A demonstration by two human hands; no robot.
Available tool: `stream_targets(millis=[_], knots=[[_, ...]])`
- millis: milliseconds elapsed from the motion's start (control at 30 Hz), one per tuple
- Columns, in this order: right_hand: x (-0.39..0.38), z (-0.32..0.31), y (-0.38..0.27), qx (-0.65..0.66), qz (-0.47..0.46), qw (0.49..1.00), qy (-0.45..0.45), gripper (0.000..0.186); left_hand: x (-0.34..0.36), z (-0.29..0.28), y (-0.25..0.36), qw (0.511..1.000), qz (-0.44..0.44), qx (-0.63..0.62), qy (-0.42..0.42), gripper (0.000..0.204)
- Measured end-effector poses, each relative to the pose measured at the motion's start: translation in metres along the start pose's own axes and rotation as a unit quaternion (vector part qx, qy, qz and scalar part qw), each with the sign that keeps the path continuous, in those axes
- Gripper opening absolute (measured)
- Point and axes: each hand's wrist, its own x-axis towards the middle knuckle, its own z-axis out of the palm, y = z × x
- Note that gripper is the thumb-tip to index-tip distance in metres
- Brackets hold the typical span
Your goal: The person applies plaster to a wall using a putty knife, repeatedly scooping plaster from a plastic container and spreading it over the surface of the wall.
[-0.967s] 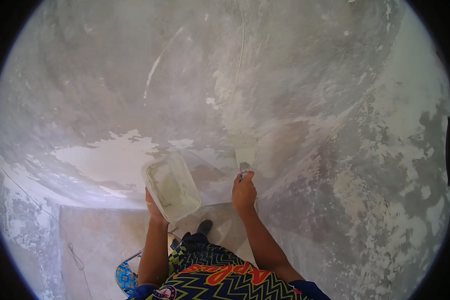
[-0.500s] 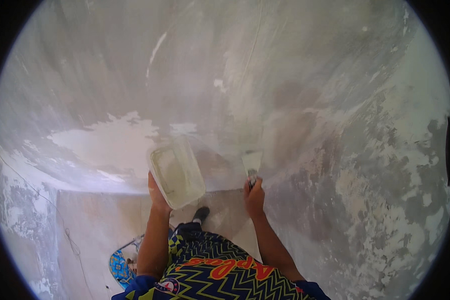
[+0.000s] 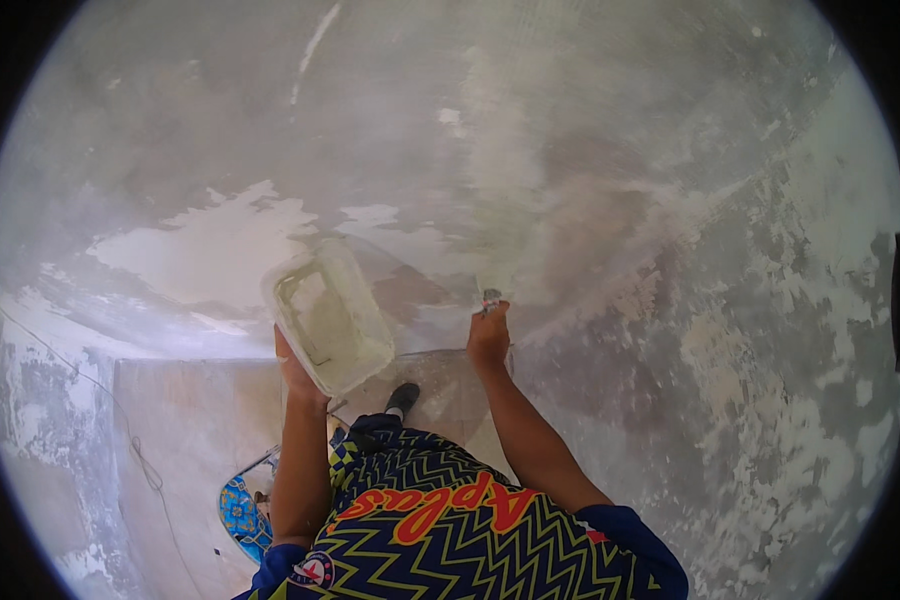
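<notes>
My left hand (image 3: 296,368) is closed round the side of a pale rectangular plastic tub (image 3: 362,318), tilted so its inside shows. Whitish paste coats the bottom and walls of the tub. To the right, my right hand (image 3: 488,337) grips a putty knife (image 3: 491,298) by its handle. Its blade points away from me against the wall (image 3: 580,130) and hardly stands out from the plaster. Just beyond the knife, a pale greenish-white smear runs up the wall.
Patchy grey and white plaster covers the walls, including the side wall (image 3: 760,430) at right. Below lies a light floor (image 3: 195,430) with a thin cable (image 3: 148,468). A blue patterned item (image 3: 242,515) sits by my left forearm. My shoe (image 3: 403,397) shows between my arms.
My right hand and the putty knife have moved up and slightly left in view, and the blade is now harder to see. The tub has shifted left and a little up with my left hand.
</notes>
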Motion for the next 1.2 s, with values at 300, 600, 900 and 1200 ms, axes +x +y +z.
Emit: stream_targets(millis=[300,600,900,1200], knots=[[-0.046,-0.024,0.071,0.004,-0.038,0.998,0.041,0.038,0.007,0.029,-0.014,0.997,-0.055,0.0,0.052,0.06],[0.003,-0.083,-0.091,0.07,-0.134,0.981,0.12,0.039,0.013,0.035,-0.031,0.997,-0.049,0.016,0.049,0.059],[-0.025,-0.016,0.011,0.006,0.104,0.993,-0.052,0.041,0.007,0.012,-0.028,0.997,-0.025,0.055,0.048,0.057],[-0.044,-0.068,-0.032,0.092,-0.105,0.989,0.057,0.038,0.009,0.008,-0.037,0.998,-0.033,0.054,0.03,0.06]])
